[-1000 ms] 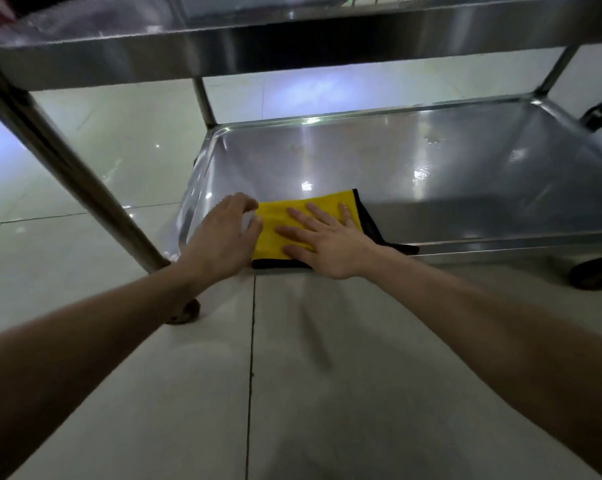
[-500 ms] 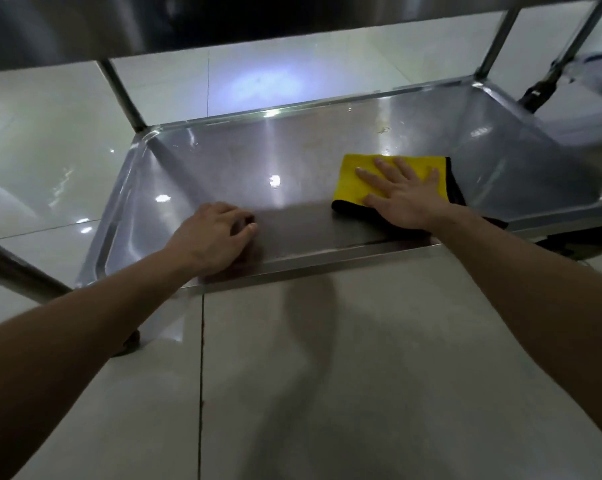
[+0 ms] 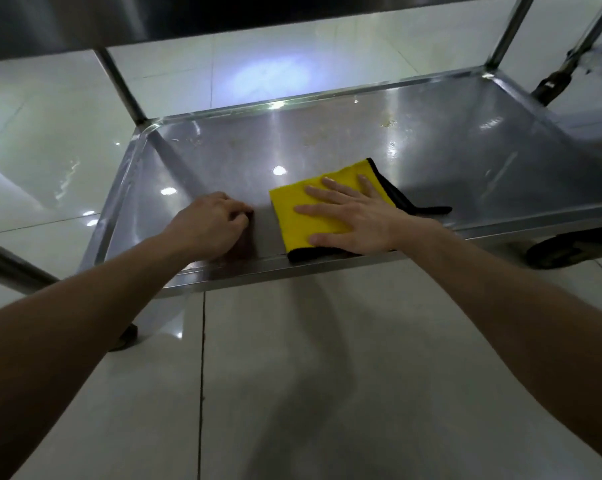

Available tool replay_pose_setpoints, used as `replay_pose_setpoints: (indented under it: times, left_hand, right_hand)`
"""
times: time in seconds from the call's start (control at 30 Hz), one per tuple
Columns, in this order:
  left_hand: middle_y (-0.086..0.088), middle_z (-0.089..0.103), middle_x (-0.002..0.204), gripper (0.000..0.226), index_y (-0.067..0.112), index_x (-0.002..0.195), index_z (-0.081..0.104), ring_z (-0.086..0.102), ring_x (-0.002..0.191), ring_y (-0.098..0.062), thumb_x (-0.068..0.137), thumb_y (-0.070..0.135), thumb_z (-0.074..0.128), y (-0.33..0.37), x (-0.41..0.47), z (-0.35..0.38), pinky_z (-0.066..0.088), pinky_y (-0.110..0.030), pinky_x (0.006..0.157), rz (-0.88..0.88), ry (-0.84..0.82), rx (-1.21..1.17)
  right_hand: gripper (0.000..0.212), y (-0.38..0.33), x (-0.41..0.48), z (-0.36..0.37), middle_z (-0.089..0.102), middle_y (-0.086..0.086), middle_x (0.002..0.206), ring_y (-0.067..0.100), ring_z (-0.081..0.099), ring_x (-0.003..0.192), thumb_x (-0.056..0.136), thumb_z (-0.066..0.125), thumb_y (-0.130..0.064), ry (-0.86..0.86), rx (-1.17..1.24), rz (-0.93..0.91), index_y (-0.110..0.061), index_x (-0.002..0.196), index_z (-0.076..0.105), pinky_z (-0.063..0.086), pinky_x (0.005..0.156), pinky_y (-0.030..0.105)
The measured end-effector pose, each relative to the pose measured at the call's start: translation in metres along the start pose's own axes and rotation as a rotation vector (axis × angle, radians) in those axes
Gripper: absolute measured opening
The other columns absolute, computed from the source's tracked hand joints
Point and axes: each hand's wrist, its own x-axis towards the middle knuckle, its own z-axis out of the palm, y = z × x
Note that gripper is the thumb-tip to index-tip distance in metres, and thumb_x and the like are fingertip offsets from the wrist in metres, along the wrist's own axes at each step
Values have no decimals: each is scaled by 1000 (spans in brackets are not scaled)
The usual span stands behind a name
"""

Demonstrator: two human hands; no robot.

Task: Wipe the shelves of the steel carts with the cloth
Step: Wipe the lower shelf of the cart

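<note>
The yellow cloth point(image 3: 292, 216), edged in black, lies flat on the bottom shelf point(image 3: 327, 140) of the steel cart point(image 3: 119, 84), right of the middle and against the front rim. The right hand point(image 3: 358, 223) presses down on it; its grip is wide, fingers straight and spread over the yellow face, a black corner trailing out past the wrist. The left hand point(image 3: 206, 223) rests on the bare steel just beside the cloth, apart from it, its grip closed, fingers curled under with nothing seen in them. A few yellowish spots point(image 3: 389, 123) mark the shelf near its back rim. The upper shelf point(image 3: 154, 19) hangs dark overhead. A wheel point(image 3: 566, 247) stands on the tiled floor point(image 3: 327, 375) at the right.
</note>
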Motion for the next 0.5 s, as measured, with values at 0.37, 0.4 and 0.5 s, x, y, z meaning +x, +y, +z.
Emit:
replay_pose_setpoints:
  times: [0.37,0.4,0.5]
  left_hand:
    - [-14,60,147,49,14,143,65,57,134,-36,95,9,60,104,15,-3,48,-44,111,191,4,59]
    - [-14,60,146,50,13,144,64,57,135,-36,94,9,60,118,18,-1,48,-44,111,212,-4,58]
    - [-12,55,152,50,18,149,59,51,141,-33,99,23,63,154,28,6,45,-47,116,236,-41,56]
  right_hand:
    - [69,13,-43,12,6,-26,177,20,-10,166,97,28,-85,145,24,271,-61,161,22,-16,123,73]
    - [71,24,-50,9,3,-27,177,22,-12,166,95,24,-87,150,8,293,-63,162,17,-17,123,73]
    - [75,69,-79,-2,-3,-27,177,23,-13,166,92,20,-90,133,-20,382,-66,162,11,-15,124,73]
